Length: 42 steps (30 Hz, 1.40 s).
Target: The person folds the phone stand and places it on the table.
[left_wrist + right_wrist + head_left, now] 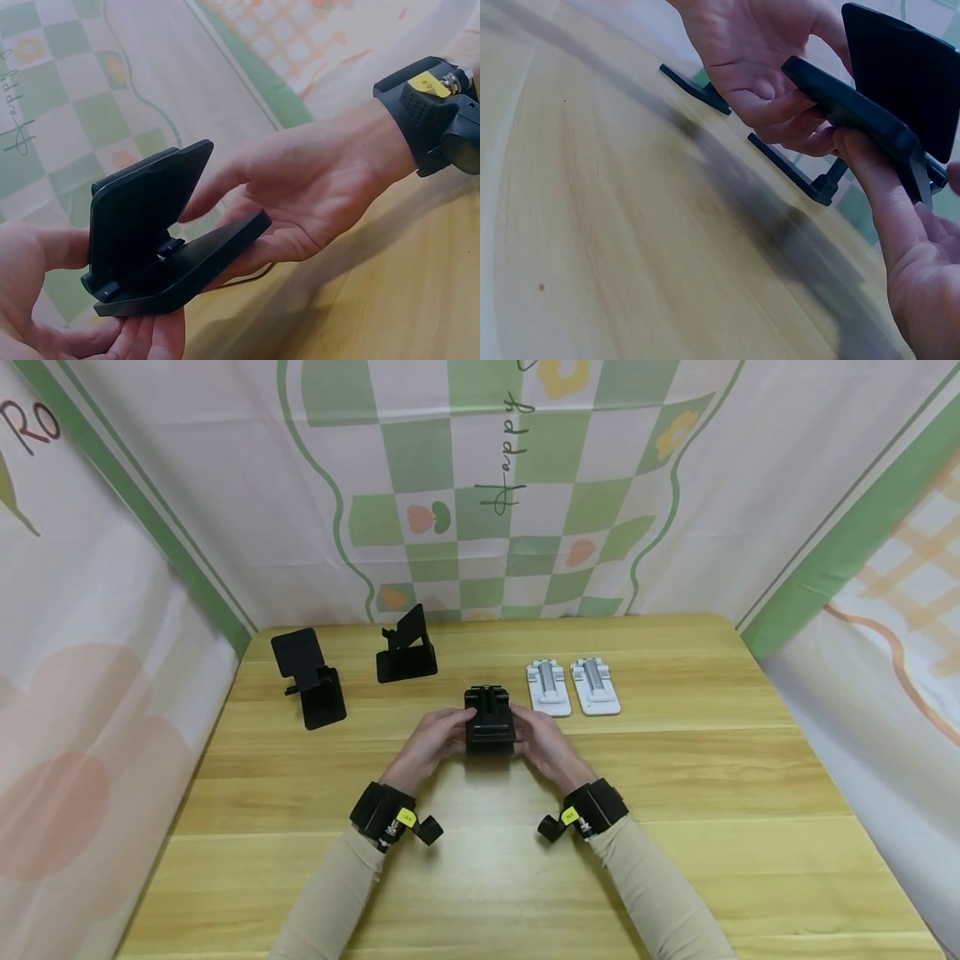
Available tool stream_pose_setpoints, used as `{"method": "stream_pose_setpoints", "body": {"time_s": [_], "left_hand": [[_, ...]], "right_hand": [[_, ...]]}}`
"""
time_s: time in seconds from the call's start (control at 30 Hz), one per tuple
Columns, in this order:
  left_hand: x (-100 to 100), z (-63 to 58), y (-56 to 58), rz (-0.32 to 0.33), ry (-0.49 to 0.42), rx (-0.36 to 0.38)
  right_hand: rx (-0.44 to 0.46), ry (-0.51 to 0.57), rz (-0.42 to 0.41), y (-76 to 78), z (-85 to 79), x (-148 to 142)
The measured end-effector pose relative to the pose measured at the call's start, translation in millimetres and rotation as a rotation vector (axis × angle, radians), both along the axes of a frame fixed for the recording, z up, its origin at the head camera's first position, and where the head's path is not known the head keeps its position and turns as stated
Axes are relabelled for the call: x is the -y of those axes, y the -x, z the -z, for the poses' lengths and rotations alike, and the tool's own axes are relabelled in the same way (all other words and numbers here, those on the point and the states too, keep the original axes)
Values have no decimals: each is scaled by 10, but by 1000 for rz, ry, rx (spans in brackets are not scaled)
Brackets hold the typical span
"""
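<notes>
Both hands hold a black folding phone stand (490, 727) in front of the body, over the middle of the table. My left hand (433, 743) grips its left side, thumb near the upper edge and fingers beneath the base in the left wrist view. On the opposite side, my right hand (546, 745) holds it, with fingers under the base (855, 105). The stand is partly unfolded: in the left wrist view its plate (146, 206) leans up at an angle from the base. Light shows between the stand and its shadow on the wood.
Two unfolded black phone stands, one at the far left (307, 677) and one nearer the middle (407, 647), stand on the wooden table (675, 877). Right of the hands lie two white folded stands (549, 687). A patterned curtain (480, 460) hangs behind the table.
</notes>
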<state>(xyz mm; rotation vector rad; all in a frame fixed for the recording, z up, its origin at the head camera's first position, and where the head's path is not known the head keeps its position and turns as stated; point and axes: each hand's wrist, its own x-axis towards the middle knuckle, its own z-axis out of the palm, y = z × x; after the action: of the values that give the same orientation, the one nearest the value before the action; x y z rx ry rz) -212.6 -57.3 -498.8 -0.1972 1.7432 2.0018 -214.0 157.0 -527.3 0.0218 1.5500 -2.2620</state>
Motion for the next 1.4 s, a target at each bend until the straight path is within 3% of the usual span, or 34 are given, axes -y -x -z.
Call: {"method": "stream_pose_setpoints", "body": {"time_s": [0.73, 1.4], "left_hand": [[17, 7, -26, -21, -41, -33], [-15, 54, -37, -50, -9, -71]], "right_hand": [[-39, -45, -58, 0, -50, 8], [-59, -40, -75, -2, 8, 4]]}}
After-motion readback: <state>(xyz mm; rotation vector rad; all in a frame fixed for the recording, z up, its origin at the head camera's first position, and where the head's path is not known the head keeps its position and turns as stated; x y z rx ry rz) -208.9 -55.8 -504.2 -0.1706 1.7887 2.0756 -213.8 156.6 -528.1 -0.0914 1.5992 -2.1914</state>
